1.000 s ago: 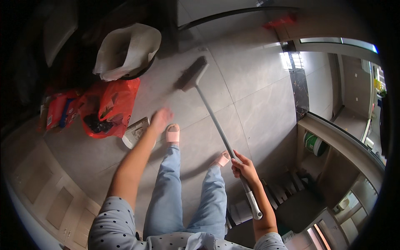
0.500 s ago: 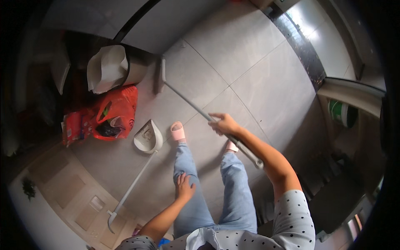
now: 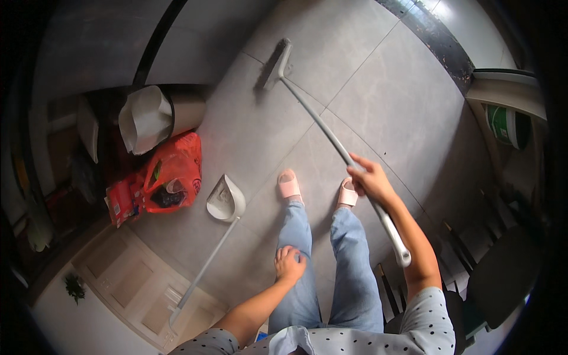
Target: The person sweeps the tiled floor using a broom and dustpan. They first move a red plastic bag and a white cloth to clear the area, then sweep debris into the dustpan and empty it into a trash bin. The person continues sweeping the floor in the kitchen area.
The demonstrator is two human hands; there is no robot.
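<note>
Tiles [image 3: 414, 106] stretch ahead of us, our broom [image 3: 322, 126] slanting across them, its head [image 3: 277, 65] at or just above them, well apart from the dustpan [image 3: 234, 204] on our left. We would do best to keep the bristles [image 3: 269, 64] level and the strokes short and low, clear of our slippers [image 3: 290, 186]. Our right hand [image 3: 373, 180] wraps the handle [image 3: 387, 223]; our left hand [image 3: 290, 263], fingers loosely spread, rests on our leg [image 3: 296, 225].

Right of the dustpan [image 3: 228, 201], the right hand [image 3: 374, 181] covers part of the broom [image 3: 331, 136]; a dark speck [image 3: 385, 153] there is too small to identify. Left of the dustpan, a red bag [image 3: 182, 163] partly hides its contents [image 3: 168, 196].
</note>
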